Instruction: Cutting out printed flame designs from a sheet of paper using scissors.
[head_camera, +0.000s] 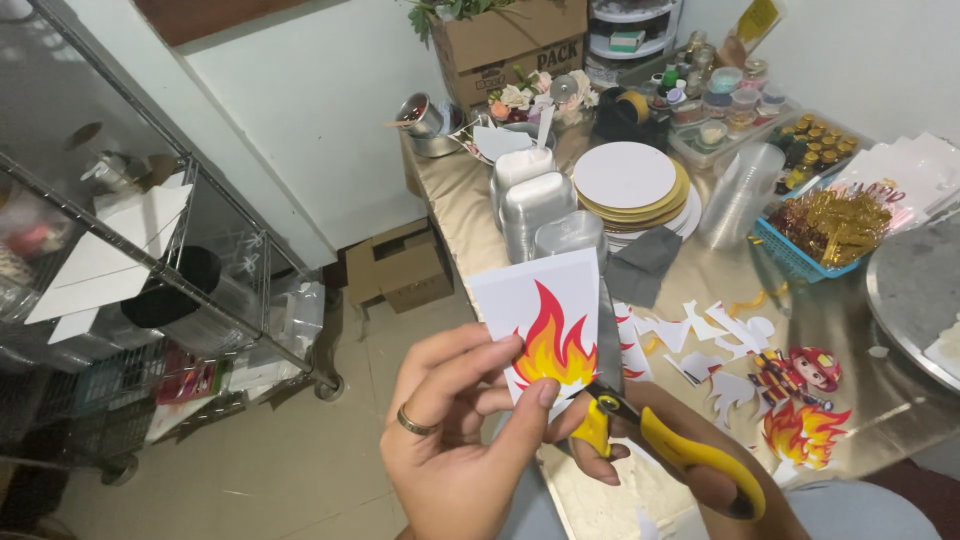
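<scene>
Head view: left hand (455, 435) pinches flame printout (548, 335), right hand (690, 465) grips scissors (640, 420)

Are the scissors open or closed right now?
Open. The yellow-handled scissors in the right hand have their blades spread along the edge of the flame picture card, which the left hand holds.

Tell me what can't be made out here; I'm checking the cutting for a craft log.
Head view:
- Right hand: mostly hidden behind the scissors handles, cut off by the bottom edge.
- Scissor tips: behind the flame print.
- Grey tray: cut off by the right edge.
- Jars: too small to tell contents.
</scene>
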